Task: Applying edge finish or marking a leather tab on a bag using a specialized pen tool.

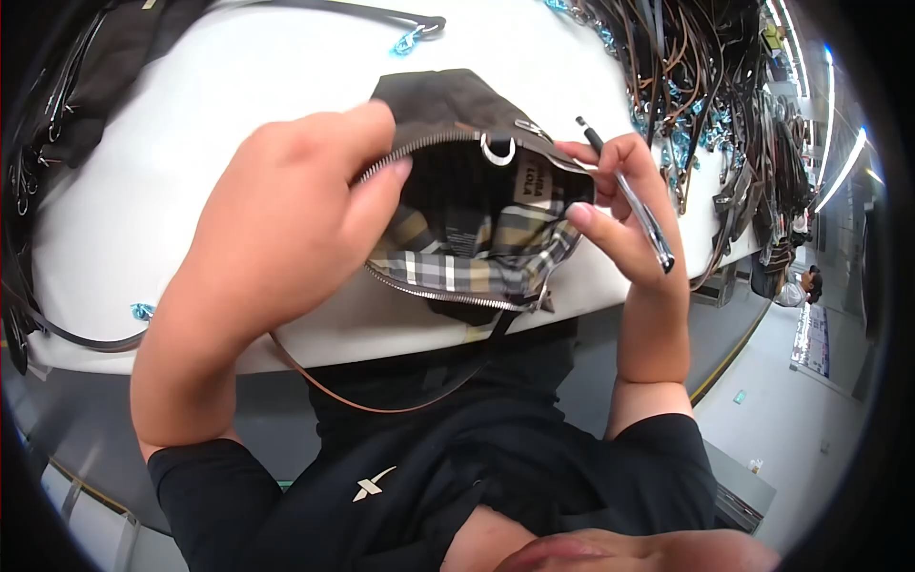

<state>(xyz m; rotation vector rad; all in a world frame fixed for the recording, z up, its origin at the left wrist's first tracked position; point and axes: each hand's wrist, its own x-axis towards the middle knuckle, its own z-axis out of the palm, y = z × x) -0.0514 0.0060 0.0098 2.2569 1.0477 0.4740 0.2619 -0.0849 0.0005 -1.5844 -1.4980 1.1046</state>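
Note:
A dark brown zip bag (437, 101) is held with its mouth spread toward me, showing a checked lining (448, 271) and a pale label inside. My left hand (295, 195) pinches the zipped rim on the left between thumb and fingers. On the right, my right hand (624, 205) grips the opposite end of the rim, thumb on the inner side. A pen (640, 217) also rests tilted across the fingers of that hand. A metal ring (498, 151) shows at the bag's far rim. The bag's thin brown strap (381, 408) loops down over the table's near edge.
Beneath the bag lies a white-topped table (219, 67). Many leather straps with blue-wrapped metal fittings (681, 105) are heaped at the far right. More dark bags (105, 76) lie at the left, and a single strap (381, 13) at the back. A person (799, 286) sits far off to the right.

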